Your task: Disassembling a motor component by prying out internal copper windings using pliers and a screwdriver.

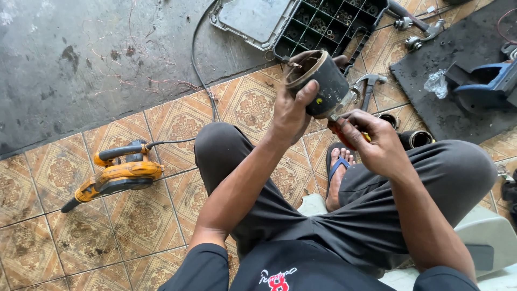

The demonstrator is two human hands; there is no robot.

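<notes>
Floor: patterned brown tiled floor from 6 to 3 o'clock, meeting a bare grey concrete strip from 9 to 12 o'clock, with thin copper wire strands scattered on it.
Person: seated low, dark grey trousers, knees apart, a foot in a blue-strapped sandal just right of centre.
Black mat: a dark mat at 2 o'clock carrying a blue vise-like tool and a scrap of clear plastic.
Socket case: an open grey and black tool case at 12 o'clock, its compartments full of small sockets.
Blower: a yellow and black electric blower at 9 o'clock on the tiles, its black cord running up toward 12 o'clock.
Cylinder: a dark cylindrical motor housing, tan-rimmed and open at its upper end, held in the air at 1 o'clock above the knees, tilted.
Left hand: left hand with its grip wrapped round the cylinder, thumb on the near side, fingers behind.
Right hand: right hand just below the cylinder, grip pinching an orange-handled tool whose tip touches the cylinder's lower end.
Pliers: grey pliers on the tiles just beyond the cylinder.
Sleeves: two short metal sleeves on the floor beside the right knee.
</notes>
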